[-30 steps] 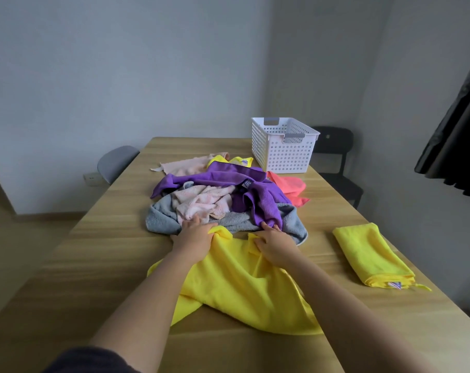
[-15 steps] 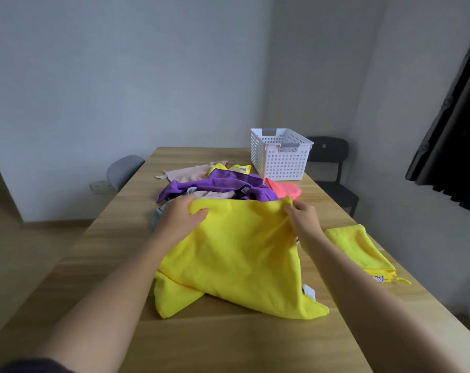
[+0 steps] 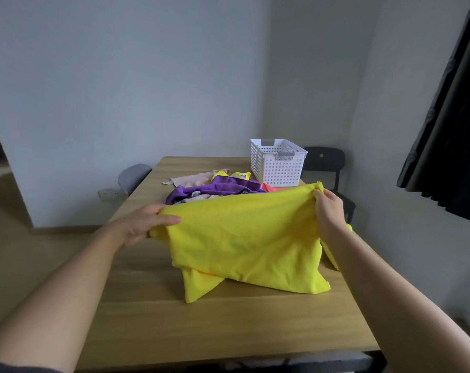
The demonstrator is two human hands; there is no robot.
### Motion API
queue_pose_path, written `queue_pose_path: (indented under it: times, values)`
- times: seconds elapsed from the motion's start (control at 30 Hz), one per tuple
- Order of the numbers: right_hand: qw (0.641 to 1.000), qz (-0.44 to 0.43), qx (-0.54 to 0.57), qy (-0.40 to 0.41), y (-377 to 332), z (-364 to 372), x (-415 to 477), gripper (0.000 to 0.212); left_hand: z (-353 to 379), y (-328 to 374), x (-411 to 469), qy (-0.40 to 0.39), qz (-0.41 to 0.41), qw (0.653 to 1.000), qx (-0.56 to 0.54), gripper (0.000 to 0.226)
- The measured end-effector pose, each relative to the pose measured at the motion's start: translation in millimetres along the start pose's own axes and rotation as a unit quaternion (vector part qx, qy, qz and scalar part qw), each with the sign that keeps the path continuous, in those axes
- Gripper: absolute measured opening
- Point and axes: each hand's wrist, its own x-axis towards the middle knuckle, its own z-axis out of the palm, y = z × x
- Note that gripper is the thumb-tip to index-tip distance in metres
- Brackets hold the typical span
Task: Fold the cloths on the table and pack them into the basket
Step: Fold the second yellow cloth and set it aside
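I hold a large yellow cloth [image 3: 244, 238] stretched out above the wooden table [image 3: 153, 319]. My left hand [image 3: 147, 224] grips its upper left corner and my right hand [image 3: 328, 208] grips its upper right corner. The cloth's lower edge rests on the table. Behind it lies a pile of cloths [image 3: 215, 188]: purple, pale pink, yellow and coral. The white perforated basket [image 3: 276, 165] stands at the far right of the table. A folded yellow cloth [image 3: 332, 255] lies to the right, mostly hidden by my right arm.
A grey chair [image 3: 133, 177] stands at the table's left side and a black chair [image 3: 328, 168] behind the basket. A dark curtain [image 3: 449, 130] hangs at the right. The near table edge runs across the bottom of the view.
Both hands gripped the yellow cloth's far edge, lifted it off the table and moved apart, spreading it wide. The raised cloth now hides much of the pile.
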Motion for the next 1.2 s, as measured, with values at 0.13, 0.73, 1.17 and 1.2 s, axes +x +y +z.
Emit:
queue_pose_path:
  times: [0.13, 0.73, 1.17, 1.2]
  values:
    - [1.000, 0.016, 0.013, -0.006, -7.6, -6.5, -3.7, 0.024, 2.0, 0.5, -3.3, 0.055, 0.027, 0.984, -0.170, 0.046]
    - [0.993, 0.112, 0.014, -0.026, -5.5, -14.7, -9.2, 0.028, 20.2, 7.7, 24.4, 0.128, -0.129, 0.952, -0.244, 0.013]
    - [0.995, 0.065, -0.057, -0.046, 0.7, -7.8, -26.9, 0.033, 51.2, -2.6, 22.2, 0.198, -0.103, 0.918, 0.329, 0.010]
    - [0.995, 0.069, -0.059, -0.046, 1.9, -7.7, -27.3, 0.032, 54.2, -5.6, 26.5, 0.198, -0.108, 0.917, 0.329, 0.029]
